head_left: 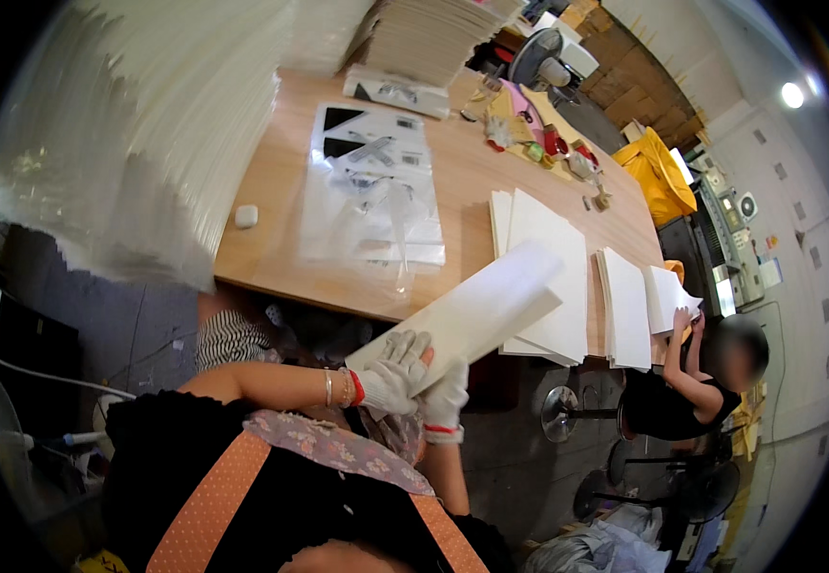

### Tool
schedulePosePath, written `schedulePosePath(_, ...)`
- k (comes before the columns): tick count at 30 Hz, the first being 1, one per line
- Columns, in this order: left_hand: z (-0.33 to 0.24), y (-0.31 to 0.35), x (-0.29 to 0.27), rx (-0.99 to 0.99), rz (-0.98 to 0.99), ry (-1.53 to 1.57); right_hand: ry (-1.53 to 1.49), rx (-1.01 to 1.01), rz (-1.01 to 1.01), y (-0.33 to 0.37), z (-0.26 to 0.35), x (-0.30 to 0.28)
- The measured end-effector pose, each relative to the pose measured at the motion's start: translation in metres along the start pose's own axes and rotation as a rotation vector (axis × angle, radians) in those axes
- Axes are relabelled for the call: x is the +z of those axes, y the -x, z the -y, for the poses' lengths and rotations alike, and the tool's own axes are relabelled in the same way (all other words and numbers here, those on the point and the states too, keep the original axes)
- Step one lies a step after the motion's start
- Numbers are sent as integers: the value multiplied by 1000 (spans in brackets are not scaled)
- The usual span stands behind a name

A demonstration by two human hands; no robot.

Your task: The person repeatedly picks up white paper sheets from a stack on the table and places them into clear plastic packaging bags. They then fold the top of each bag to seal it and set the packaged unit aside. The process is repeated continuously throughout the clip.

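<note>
Both my hands wear white work gloves with red cuffs and are close together in front of my waist. A long white folded sheet of paper or thin card (476, 306) slants from them toward the table's near edge and up to the right. My left hand (397, 372) lies across its lower end with the fingers bent over it. My right hand (445, 396) is closed on its lower right edge. Beyond the sheet's upper end lies a stack of white sheets (553, 239), partly covered by it.
A tall pile of clear plastic sleeves (147, 143) fills the left. Printed plastic bags (371, 191) and a small white case (246, 217) lie on the wooden table (281, 239). At the right, a person (691, 382) handles sheets beside another white stack (624, 306). A stool (559, 413) stands below.
</note>
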State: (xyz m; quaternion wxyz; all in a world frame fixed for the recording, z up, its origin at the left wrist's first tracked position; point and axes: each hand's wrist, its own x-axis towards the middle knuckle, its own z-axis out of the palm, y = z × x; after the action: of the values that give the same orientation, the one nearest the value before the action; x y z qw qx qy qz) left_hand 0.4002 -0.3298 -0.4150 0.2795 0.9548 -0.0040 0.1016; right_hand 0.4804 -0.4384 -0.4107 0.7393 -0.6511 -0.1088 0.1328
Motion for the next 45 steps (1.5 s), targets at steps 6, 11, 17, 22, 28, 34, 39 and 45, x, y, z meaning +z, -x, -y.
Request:
schedulePosePath(6, 30, -29, -124, 132, -423, -13, 130, -224, 125, -27, 3, -7)
schedulePosePath(11, 140, -78, -209, -248, -643, 50, 660, -526, 275, -25, 48, -23)
schedulePosePath(17, 110, -98, -195, -162, -282, 911, 1436, -376, 440, -43, 65, 17)
schedulePosePath(22, 52, -93, -92, 180, -344, 76, 930, -288, 730, -134, -3, 1)
schedulePosePath(28, 98, -61, -79, -195, -7, 31, 1245, -92, 49, -147, -25, 58)
schedulePosePath(34, 240, -21, -52, -66, -629, -283, 1258, -27, 286, -181, -36, 54)
schedulePosePath(39, 221, 18, -80, -616, -591, 556, 1180, 51, 318, -140, -10, 43)
schedulePosePath(45, 92, 122, -104, -650, -292, 606, 1151, -36, 536, -10, -19, -28)
